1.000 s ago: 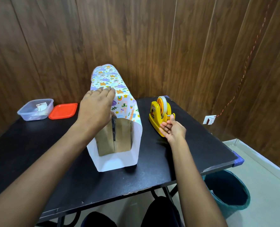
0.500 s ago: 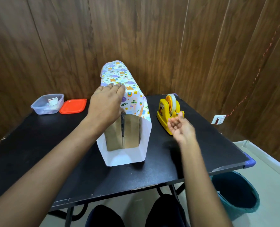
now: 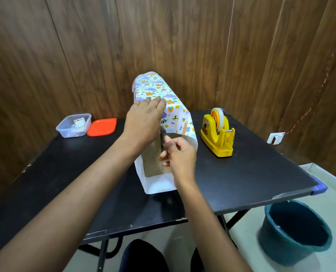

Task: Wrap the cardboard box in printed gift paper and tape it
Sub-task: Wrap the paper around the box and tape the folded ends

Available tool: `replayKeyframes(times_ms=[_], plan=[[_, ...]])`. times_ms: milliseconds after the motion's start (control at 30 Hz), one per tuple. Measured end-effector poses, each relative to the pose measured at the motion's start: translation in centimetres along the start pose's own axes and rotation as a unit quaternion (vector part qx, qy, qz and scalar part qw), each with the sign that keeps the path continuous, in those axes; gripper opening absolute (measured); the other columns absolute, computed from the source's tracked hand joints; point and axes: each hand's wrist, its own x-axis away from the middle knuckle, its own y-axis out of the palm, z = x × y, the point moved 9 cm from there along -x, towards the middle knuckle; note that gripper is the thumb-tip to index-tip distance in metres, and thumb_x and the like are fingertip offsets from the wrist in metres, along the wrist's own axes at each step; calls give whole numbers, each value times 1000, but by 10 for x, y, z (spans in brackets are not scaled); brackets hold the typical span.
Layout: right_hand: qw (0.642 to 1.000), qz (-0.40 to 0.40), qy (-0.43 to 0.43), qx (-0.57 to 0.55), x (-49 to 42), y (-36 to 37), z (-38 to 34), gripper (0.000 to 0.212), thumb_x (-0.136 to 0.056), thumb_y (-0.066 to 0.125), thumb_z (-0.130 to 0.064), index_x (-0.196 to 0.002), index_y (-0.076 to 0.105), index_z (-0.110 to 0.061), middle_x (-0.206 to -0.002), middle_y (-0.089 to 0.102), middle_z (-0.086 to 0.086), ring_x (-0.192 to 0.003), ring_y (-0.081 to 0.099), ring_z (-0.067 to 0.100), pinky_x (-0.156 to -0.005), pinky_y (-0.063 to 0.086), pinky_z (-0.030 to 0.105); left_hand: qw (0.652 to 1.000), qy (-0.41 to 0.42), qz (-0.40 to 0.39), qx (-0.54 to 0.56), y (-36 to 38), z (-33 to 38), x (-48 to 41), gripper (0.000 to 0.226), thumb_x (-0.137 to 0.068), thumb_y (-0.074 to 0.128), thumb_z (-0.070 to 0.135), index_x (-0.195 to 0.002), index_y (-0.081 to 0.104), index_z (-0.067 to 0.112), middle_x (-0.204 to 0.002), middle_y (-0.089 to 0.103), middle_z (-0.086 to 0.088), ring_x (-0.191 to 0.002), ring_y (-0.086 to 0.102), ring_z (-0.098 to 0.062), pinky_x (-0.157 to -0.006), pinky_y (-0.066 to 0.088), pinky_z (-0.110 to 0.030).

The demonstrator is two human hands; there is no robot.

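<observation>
Tape dispenser (image 3: 217,133) is yellow with a sticker on its side, print unreadable; the clear tub (image 3: 73,125) holds small paper bits, its orange lid (image 3: 102,127) flat beside it, and a dark bin (image 3: 294,233) sits on the floor. Cardboard box (image 3: 153,160) stands mid-table (image 3: 251,173), gift paper (image 3: 175,116) draped over it, near end uncovered. Left hand (image 3: 143,122) lies flat, fingers spread, on the paper; right hand (image 3: 180,154) is pinched in front of the box, tape too clear to confirm.

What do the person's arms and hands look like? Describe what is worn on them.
Both forearms are bare up to the frame edge: no sleeves show. The left hand and right hand carry no gloves, and no rings, watch or bracelets can be seen.
</observation>
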Motion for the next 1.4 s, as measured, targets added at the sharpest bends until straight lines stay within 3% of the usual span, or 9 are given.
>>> replayKeyframes(times_ms=[167, 300, 433, 533, 633, 733, 967, 1167, 1400], plan=[[992, 109, 11, -67, -18, -5, 21, 31, -94, 56, -23, -64, 56, -16, -48, 53, 1, -44, 47, 12, -41, 38, 21, 1000, -2, 1, 4, 1, -1, -1, 75, -82, 67, 32, -143, 30, 8, -148, 35, -9, -133, 37, -29, -106, 28, -40], [982, 144, 5, -119, -26, -7, 19, 35, -93, 58, -21, -58, 57, -15, -45, 51, 2, -41, 44, 12, -39, 35, 18, 1000, -1, 10, 0, 2, -1, 0, 75, -67, 81, 26, -130, 48, 1, -133, 53, -17, -118, 53, -36, -94, 42, -43], [984, 152, 12, -89, -32, -9, 21, 50, -90, 62, -28, -42, 54, -15, -36, 51, 1, -42, 48, 18, -54, 47, 30, 1000, -4, 10, 6, 2, -1, -1, 75, -73, 76, 26, -136, 42, 2, -139, 47, -16, -126, 46, -36, -99, 37, -44], [988, 145, 20, -41, -31, -10, 22, 51, -89, 60, -39, -44, 56, -16, -35, 52, 3, -44, 53, 23, -62, 51, 37, 1000, -3, 10, 6, 1, 0, -1, 76, -77, 72, 28, -140, 36, 4, -144, 41, -15, -131, 40, -34, -103, 32, -44], [989, 135, 48, -43, -28, -11, 26, 42, -89, 59, -42, -56, 57, -17, -35, 52, 4, -33, 49, 17, -41, 44, 22, 1000, -2, 3, 4, 3, 0, -1, 75, -74, 76, 25, -136, 41, 2, -141, 45, -16, -127, 45, -36, -101, 35, -44], [987, 124, 87, -53, -23, -11, 40, 46, -88, 60, -44, -60, 56, -8, -36, 54, 4, -29, 49, 16, -34, 40, 18, 1000, -6, 19, 9, 1, -1, 0, 74, -63, 82, 20, -127, 51, -1, -130, 55, -19, -115, 55, -39, -93, 43, -45], [981, 90, 114, -129, -19, 1, 48, 30, -95, 54, -24, -71, 53, -6, -37, 54, 0, -31, 51, 12, -34, 37, 16, 1000, -4, 0, 10, -1, 1, 1, 77, -76, 73, 28, -139, 37, 4, -144, 41, -14, -131, 40, -34, -103, 32, -43], [988, 27, 56, -144, -7, 3, 33, 23, -96, 51, -13, -75, 55, -10, -43, 56, -2, -39, 55, 9, -40, 43, 17, 1000, -4, -11, 1, 0, 2, 1, 77, -83, 66, 35, -144, 26, 9, -151, 30, -9, -137, 30, -29, -108, 25, -38], [991, 18, -25, -132, -10, 0, 5, 22, -94, 54, -17, -74, 59, -11, -47, 56, -2, -44, 53, 9, -47, 46, 22, 1000, -10, -2, 4, -2, 1, 1, 69, -79, 69, 25, -137, 38, 6, -145, 41, -12, -130, 41, -32, -102, 32, -41]])
